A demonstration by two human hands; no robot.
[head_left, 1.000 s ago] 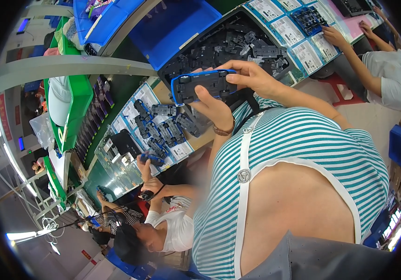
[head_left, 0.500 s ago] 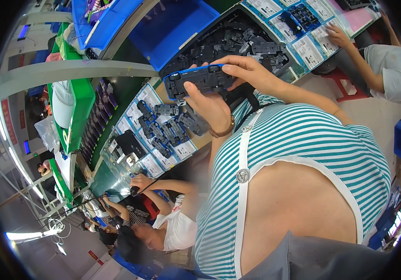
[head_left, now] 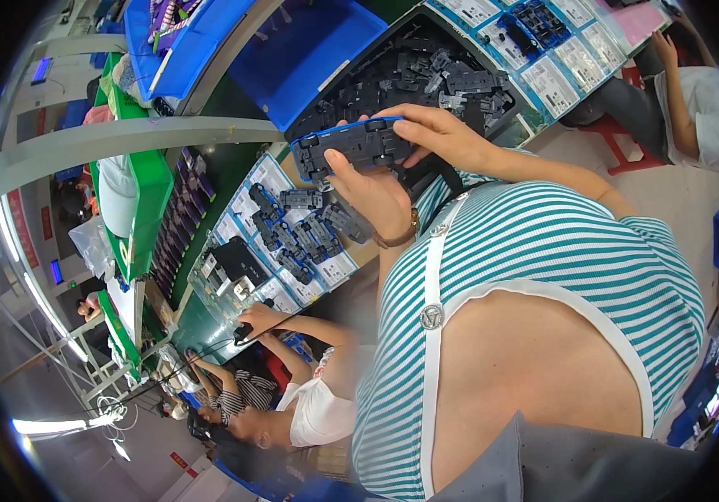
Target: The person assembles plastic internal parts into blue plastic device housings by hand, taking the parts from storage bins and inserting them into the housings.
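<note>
Toy car (head_left: 364,144), head view: one, blue body, black chassis turned toward the worker's eyes; held up in both hands by the near-left corner of a black bin (head_left: 508,125).

Left hand (head_left: 379,199): clamped on the car's lower side, thumb laid across the chassis, other fingers mostly hidden behind; brown bracelet (head_left: 401,239) at the wrist.

Right hand (head_left: 450,140): clamped on the car's right end, thumb on the chassis face, index finger along the upper edge.

Loose black plastic parts (head_left: 464,79): many, heaped inside the bin.

Blue tray (head_left: 301,58): one, left of the bin.

Toy-car group (head_left: 292,230): several, blue with black undersides, lying on white printed sheets (head_left: 330,269) to the worker's left.

Second toy-car lot (head_left: 535,29): upper right, near a co-worker's hand (head_left: 667,52).

Green plastic tray (head_left: 148,197): left, past a grey metal bar (head_left: 142,138).

Another co-worker's hand (head_left: 263,316): lower left, seemingly holding a small dark object, too blurred to name.
</note>
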